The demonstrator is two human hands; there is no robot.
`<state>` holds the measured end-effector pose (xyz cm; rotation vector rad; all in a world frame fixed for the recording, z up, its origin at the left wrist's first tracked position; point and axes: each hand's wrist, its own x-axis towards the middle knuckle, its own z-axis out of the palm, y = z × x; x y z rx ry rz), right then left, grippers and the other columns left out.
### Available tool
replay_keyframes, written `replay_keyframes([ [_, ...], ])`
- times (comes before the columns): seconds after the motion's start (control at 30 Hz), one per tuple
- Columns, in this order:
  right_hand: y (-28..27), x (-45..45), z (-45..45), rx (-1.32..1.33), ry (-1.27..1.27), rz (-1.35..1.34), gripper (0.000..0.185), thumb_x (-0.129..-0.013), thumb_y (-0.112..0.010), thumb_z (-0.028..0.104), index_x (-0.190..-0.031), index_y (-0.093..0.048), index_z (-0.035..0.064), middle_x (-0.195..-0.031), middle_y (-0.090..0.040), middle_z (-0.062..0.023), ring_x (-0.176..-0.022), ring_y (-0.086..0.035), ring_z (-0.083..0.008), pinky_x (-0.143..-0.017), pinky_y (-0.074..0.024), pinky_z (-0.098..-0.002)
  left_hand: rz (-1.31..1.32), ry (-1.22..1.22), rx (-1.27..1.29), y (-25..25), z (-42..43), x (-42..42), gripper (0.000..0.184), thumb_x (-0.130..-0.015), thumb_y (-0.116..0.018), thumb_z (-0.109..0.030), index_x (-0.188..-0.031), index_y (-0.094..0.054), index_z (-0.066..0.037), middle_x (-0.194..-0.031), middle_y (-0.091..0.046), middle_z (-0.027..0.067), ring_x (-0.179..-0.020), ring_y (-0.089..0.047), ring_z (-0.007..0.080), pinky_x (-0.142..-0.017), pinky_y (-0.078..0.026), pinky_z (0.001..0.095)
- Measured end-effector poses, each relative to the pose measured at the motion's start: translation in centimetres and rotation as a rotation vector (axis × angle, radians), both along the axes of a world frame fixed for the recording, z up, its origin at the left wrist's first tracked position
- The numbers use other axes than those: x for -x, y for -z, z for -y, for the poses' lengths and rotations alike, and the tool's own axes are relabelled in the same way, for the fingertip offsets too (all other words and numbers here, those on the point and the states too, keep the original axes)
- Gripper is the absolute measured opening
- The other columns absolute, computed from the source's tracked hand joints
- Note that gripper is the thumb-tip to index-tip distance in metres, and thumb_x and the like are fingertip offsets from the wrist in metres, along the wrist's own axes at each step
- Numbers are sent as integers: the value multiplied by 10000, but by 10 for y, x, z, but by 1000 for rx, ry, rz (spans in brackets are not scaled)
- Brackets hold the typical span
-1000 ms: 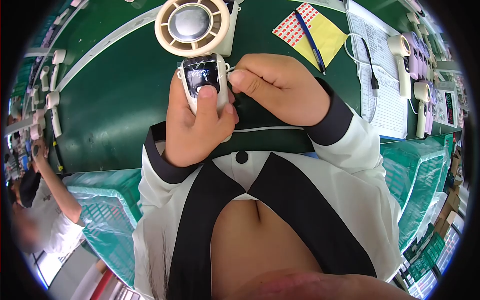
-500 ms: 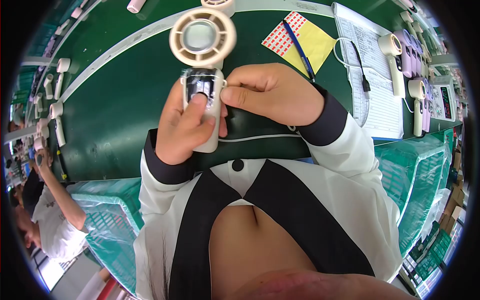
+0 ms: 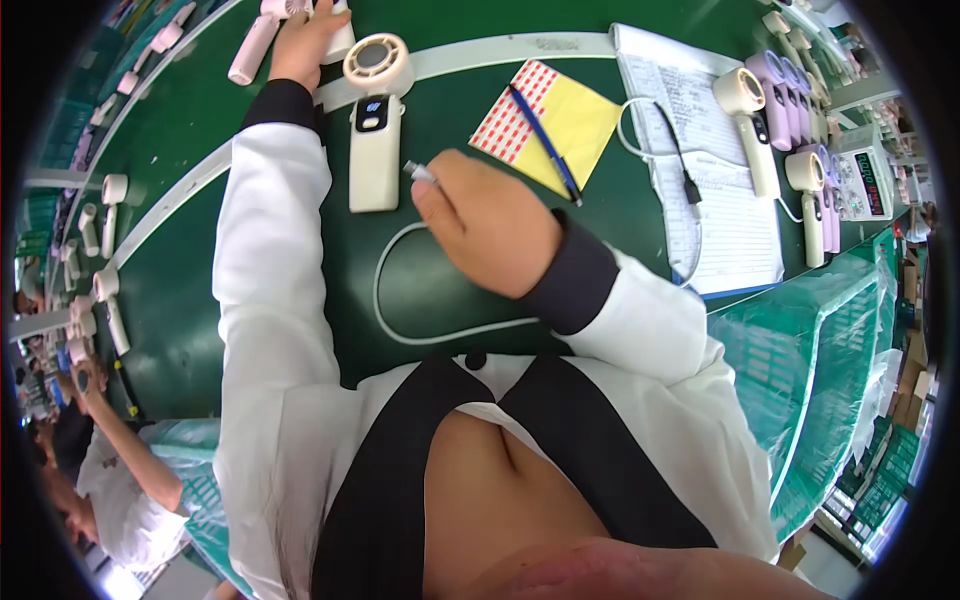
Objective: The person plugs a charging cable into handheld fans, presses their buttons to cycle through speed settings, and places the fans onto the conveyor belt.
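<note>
A cream handheld fan (image 3: 375, 165) with a lit display lies on the green table, its round head toward the far side. My right hand (image 3: 490, 222) pinches the plug end of a white cable (image 3: 376, 295), which loops over the table below the fan. My left hand (image 3: 303, 42) reaches to the far edge of the view, its fingers on another pale fan (image 3: 341, 36). Beside it is a pink fan (image 3: 254, 48). How far the fingers wrap round the pale fan is partly hidden.
A blue pen (image 3: 545, 142) lies on a yellow sticker sheet (image 3: 585, 125). Written papers (image 3: 720, 225), a dark cable plug, several fans and a meter (image 3: 866, 183) are at right. A co-worker's arm (image 3: 135, 445) is at left, near green crates (image 3: 770, 350).
The fan has left my left hand and lies on the table. My left hand has moved far forward to another fan. The cable plug is now apart from the first fan, in my right hand.
</note>
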<state>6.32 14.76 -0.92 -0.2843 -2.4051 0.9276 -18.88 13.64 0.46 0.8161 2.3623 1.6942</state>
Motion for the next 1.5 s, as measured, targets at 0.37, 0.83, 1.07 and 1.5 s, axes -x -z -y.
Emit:
replay_keyframes([
  [0.37,18,7,-5,-5,81,16,126,-866,-508,128,-852,-490,4,-687,-542,-143,-569,-517,-302,-528,-409,-363,-461,-359,224,29,17,6,354,-823,-491,-342,-781,-588,-4,-710,-588,129,-659,-548,245,-610,-437,325],
  [0.83,15,11,-15,77,-17,-10,172,-884,-495,189,-843,-513,23,-686,-562,-120,-574,-527,-274,-543,-414,-354,6,48,494,21,67,-111,407,-809,-594,-217,-1082,-486,64,-861,-564,170,-707,-542,226,-649,-463,297],
  [1.07,5,12,-25,225,101,-36,209,-893,-499,226,-842,-538,27,-683,-553,-93,-579,-510,-232,-559,-412,-327,1200,698,-754,33,114,-112,424,-827,-492,-73,-1222,-404,54,-1121,-515,241,-831,-573,279,-757,-494,370],
  [1.5,12,14,-29,214,106,-8,233,-896,-493,246,-835,-550,29,-685,-549,-74,-589,-504,-210,-577,-417,-295,66,791,-755,1,177,-151,799,-737,-585,-91,-1382,-120,-18,-1173,-421,253,-679,-556,232,-603,-498,286],
])
